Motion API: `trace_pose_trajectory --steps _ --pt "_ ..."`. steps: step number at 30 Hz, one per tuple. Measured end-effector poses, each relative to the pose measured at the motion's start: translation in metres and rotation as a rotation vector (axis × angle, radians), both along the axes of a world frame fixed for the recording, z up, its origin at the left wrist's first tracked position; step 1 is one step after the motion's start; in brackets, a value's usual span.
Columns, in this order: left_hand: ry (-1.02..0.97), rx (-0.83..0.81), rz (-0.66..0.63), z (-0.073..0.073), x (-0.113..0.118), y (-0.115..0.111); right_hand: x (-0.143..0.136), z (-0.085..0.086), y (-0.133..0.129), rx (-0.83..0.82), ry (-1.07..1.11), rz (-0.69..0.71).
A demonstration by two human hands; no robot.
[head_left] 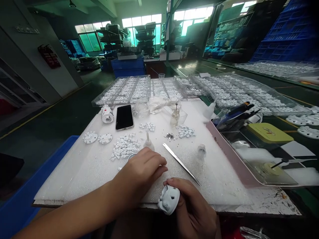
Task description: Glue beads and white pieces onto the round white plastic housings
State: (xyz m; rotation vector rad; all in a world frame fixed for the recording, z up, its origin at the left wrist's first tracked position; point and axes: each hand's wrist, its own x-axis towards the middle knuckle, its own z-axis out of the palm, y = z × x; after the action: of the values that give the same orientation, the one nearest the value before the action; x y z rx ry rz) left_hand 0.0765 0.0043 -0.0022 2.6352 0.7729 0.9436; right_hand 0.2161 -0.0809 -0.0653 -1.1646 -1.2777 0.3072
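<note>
My right hand is closed around a small white round plastic part with openings in its side, at the table's front edge. Above the board, my left hand has its fingers bent and drawn together. Anything between those fingertips is hidden or too small to see. Just behind it stands a white nozzle bottle, and the hand partly covers a dish. Metal tweezers lie to the right of the left hand. A pile of small white pieces lies beyond my left wrist.
A phone, a white cylindrical assembly and two white discs are at the board's left. Tiny dark pieces and a glass jar lie right of centre. A pink tray borders the right; part-filled clear trays line the back.
</note>
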Motion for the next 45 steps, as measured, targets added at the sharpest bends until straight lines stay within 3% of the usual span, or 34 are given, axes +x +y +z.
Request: trace_pose_trajectory --steps 5,11,14,22,34,45 --pt "-0.137 -0.315 0.059 0.018 -0.009 -0.001 0.007 0.001 0.001 -0.036 -0.108 0.07" --pt "-0.14 -0.441 0.052 0.024 -0.015 -0.004 0.007 -0.001 0.001 -0.041 -0.115 0.05" --pt "-0.166 -0.474 0.025 0.025 -0.018 -0.004 0.003 -0.003 0.001 -0.044 -0.093 0.026" --pt "-0.321 -0.555 -0.228 0.026 -0.024 -0.001 0.007 0.003 0.0 -0.091 -0.188 0.058" --pt "-0.17 -0.67 -0.297 0.02 -0.022 0.005 0.004 0.004 0.004 -0.096 -0.182 0.019" --pt "-0.056 -0.625 -0.306 0.029 -0.028 0.005 0.003 0.006 0.005 -0.07 -0.177 0.0"
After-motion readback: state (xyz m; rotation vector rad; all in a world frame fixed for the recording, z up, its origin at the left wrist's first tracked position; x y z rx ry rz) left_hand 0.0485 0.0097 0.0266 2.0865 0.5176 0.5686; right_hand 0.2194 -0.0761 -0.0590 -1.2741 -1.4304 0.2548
